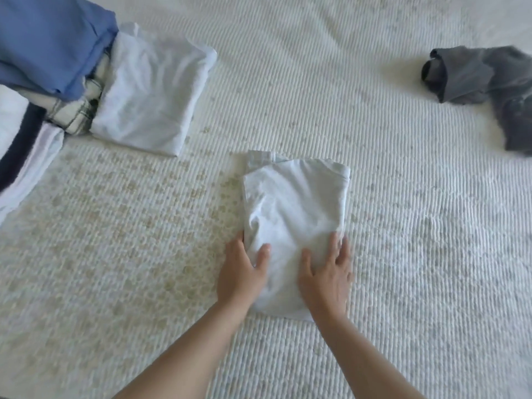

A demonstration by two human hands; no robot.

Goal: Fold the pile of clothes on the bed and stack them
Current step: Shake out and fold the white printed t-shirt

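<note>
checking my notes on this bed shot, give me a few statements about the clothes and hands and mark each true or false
1. Both hands rest on the folded white garment. True: left hand, right hand.
2. The grey garment lies under the hands. False: it lies apart at far right, unfolded.
3. A second folded white garment lies at upper left. True.
4. The blue garment sits alone mid-bed. False: it is at the upper left, on other clothes.

white garment (293,214) folded into a rectangle, flat on bed (374,139); second folded white garment (152,93) far left beside unfolded pile (43,53); grey garment (489,82) crumpled far right.
</note>
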